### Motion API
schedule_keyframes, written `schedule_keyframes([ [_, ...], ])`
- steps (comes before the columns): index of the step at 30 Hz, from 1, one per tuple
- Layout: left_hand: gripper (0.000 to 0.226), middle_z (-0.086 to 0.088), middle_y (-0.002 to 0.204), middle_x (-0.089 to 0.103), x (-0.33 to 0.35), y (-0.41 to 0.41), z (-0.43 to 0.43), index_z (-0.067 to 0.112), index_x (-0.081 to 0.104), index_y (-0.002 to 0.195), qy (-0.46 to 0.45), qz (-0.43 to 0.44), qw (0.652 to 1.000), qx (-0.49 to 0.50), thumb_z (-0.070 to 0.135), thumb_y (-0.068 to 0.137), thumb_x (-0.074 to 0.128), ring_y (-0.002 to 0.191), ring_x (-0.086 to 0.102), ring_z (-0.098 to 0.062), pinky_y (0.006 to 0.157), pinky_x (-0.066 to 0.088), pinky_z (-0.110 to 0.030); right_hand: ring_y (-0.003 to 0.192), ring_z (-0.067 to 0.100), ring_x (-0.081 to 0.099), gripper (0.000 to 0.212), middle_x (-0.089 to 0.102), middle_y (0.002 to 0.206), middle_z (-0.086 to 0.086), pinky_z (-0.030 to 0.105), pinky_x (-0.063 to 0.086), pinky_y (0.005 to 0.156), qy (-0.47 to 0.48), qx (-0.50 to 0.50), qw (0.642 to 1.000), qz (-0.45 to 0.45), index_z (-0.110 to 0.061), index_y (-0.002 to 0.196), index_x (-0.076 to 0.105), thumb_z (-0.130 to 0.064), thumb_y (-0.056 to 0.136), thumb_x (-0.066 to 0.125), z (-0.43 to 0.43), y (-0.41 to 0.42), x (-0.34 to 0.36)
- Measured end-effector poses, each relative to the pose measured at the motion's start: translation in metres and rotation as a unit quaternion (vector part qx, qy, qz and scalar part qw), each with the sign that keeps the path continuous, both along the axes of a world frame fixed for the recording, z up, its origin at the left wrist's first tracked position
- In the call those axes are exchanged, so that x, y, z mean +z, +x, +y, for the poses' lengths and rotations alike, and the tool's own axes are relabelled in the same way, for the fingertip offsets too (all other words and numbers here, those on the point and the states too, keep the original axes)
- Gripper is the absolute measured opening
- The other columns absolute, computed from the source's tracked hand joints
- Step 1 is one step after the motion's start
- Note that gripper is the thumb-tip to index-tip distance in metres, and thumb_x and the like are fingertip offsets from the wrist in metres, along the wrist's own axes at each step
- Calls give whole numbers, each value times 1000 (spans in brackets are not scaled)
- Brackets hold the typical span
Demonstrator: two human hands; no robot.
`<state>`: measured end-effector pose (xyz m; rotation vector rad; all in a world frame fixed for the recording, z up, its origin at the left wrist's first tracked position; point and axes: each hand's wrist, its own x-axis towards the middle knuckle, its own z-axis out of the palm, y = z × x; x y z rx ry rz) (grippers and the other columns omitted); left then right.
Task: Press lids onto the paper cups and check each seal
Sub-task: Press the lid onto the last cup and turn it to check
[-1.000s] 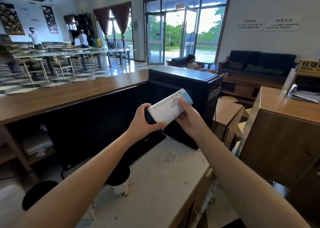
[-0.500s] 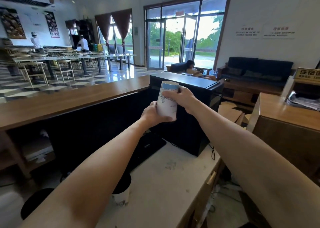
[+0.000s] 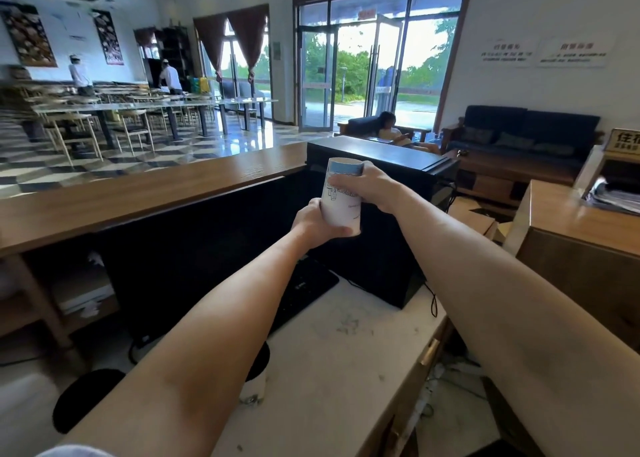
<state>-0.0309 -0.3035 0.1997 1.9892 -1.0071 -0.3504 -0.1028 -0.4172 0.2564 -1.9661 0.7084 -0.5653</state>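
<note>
1. Left hand (image 3: 313, 219) wraps the lower end of the paper cup (image 3: 342, 195); fingers curled tight.
2. Right hand (image 3: 369, 186) clasps its upper end; cup raised, well above the tabletop (image 3: 332, 359).

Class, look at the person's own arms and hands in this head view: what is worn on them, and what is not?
Both forearms are bare up to the frame edge. The left hand and right hand wear no gloves; no rings, watch or wristband show. A pale sliver of cloth at the bottom left may be a short sleeve, though that is uncertain.
</note>
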Motion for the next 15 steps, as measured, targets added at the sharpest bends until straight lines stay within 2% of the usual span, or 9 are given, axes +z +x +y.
schedule_keyframes([
  [3, 70, -2, 120, 59, 0, -3, 1, 9, 47, 121, -13, 3, 1000, 10, 31, 65, 82, 109, 56, -16, 85, 38, -20, 88, 18, 61, 80, 61, 103, 2, 32, 53, 68, -118, -54, 989, 70, -8, 113, 50, -65, 61, 70, 11, -2, 11],
  [7, 75, -5, 124, 57, -6, -13, 12, 9, 43, 128, -9, -11, 1000, 25, 36, 68, 79, 113, 56, -19, 89, 42, -26, 75, 22, 61, 50, 59, 87, 7, 36, 58, 71, -198, -74, 966, 150, -11, 76, 53, -59, 73, 65, 21, -10, 23],
  [9, 81, -7, 130, 52, -17, -24, 23, 7, 35, 137, -16, 95, 994, 50, 38, 73, 75, 117, 54, -25, 89, 45, -30, 74, 22, 60, 48, 60, 89, 7, 34, 57, 69, -201, -84, 964, 154, -11, 74, 54, -58, 73, 65, 23, -15, 21],
  [10, 79, -9, 133, 49, -22, -29, 28, 5, 34, 138, -33, 223, 973, 59, 38, 77, 72, 118, 53, -28, 90, 45, -31, 75, 21, 60, 51, 61, 93, 7, 33, 56, 66, -199, -96, 965, 144, -9, 82, 55, -58, 72, 66, 23, -17, 19],
  [11, 73, -13, 136, 46, -25, -34, 33, 2, 35, 136, -55, 401, 913, 51, 38, 81, 68, 121, 51, -32, 94, 46, -34, 75, 21, 60, 56, 60, 97, 7, 31, 53, 60, -189, -107, 967, 131, -8, 92, 55, -58, 71, 67, 24, -19, 14],
  [12, 66, -19, 138, 42, -27, -38, 35, -1, 36, 131, -85, 568, 818, 25, 38, 85, 63, 125, 48, -37, 98, 45, -39, 70, 19, 59, 61, 60, 98, 8, 29, 50, 54, -174, -113, 971, 118, -6, 100, 53, -57, 70, 68, 26, -22, 10],
  [13, 62, -25, 140, 39, -27, -41, 35, -5, 36, 126, -122, 679, 723, 14, 40, 88, 58, 127, 44, -42, 99, 45, -46, 65, 18, 59, 64, 59, 97, 8, 26, 48, 48, -157, -109, 976, 108, -6, 105, 51, -55, 70, 70, 29, -26, 5],
  [14, 64, -28, 137, 40, -28, -41, 34, -5, 37, 127, -164, 743, 649, 6, 45, 90, 53, 127, 42, -45, 92, 48, -52, 62, 17, 59, 64, 59, 96, 9, 25, 48, 45, -139, -96, 981, 96, -5, 108, 49, -52, 70, 71, 31, -30, -1],
  [15, 66, -27, 131, 44, -27, -38, 31, -1, 38, 132, -202, 759, 619, 8, 50, 90, 48, 125, 44, -45, 82, 52, -54, 61, 17, 61, 64, 60, 97, 10, 25, 49, 45, -118, -76, 987, 76, -5, 110, 47, -49, 71, 73, 31, -34, -7],
])
